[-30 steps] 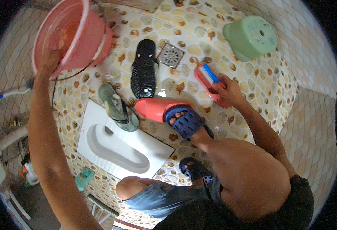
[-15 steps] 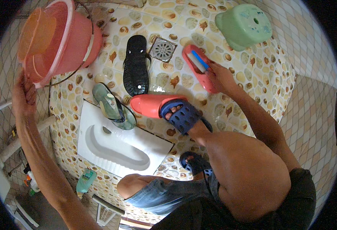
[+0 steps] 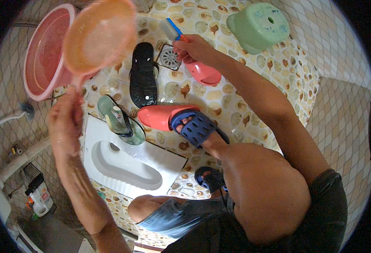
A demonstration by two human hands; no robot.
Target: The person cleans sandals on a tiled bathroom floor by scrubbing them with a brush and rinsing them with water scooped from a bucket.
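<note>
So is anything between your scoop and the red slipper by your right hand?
Yes: in this view, the black flip-flop and drain lie between the scoop and that red slipper, and your right hand covers part of it.

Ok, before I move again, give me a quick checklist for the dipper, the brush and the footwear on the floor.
1. Orange dipper held by its handle in the left hand: ok.
2. Water in the dipper: cannot tell; it is too blurred.
3. Brush in the right hand: ok.
4. Near red slipper clear of the foot: not ok; the blue sandal overlaps one end.
5. Black flip-flop sole up: ok.
6. Green flip-flop clear of the squat toilet: not ok; it lies partly over the edge.
</note>
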